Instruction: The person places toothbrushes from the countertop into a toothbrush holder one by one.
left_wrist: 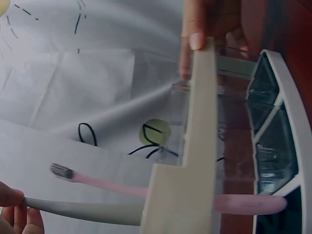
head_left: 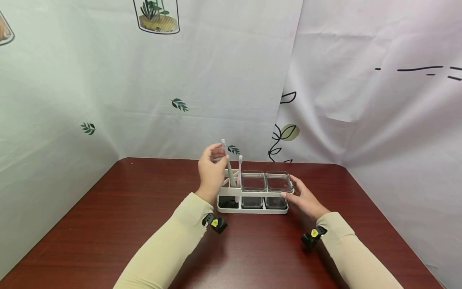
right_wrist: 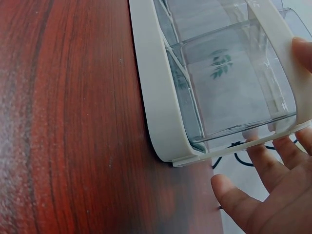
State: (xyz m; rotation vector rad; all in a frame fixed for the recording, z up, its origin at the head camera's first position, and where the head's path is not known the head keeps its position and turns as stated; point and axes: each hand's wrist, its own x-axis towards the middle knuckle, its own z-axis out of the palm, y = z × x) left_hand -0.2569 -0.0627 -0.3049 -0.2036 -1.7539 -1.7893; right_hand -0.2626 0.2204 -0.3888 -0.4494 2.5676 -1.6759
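Left hand (head_left: 212,170) has the gray toothbrush (head_left: 230,172) pinched up near its head, handle pretty much upright, running down and a bit right to the white toothbrush holder's (head_left: 229,192) left section. Right hand (head_left: 306,200) is farther off, gripping the holder's right end.

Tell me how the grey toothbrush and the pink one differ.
The grey toothbrush is pinched by the left hand; the pink toothbrush is touched by neither hand. In the head view, the grey one's head sits higher than the pink one's. The grey one leans left at its top, while the pink one tips slightly right. Both have their heads up.
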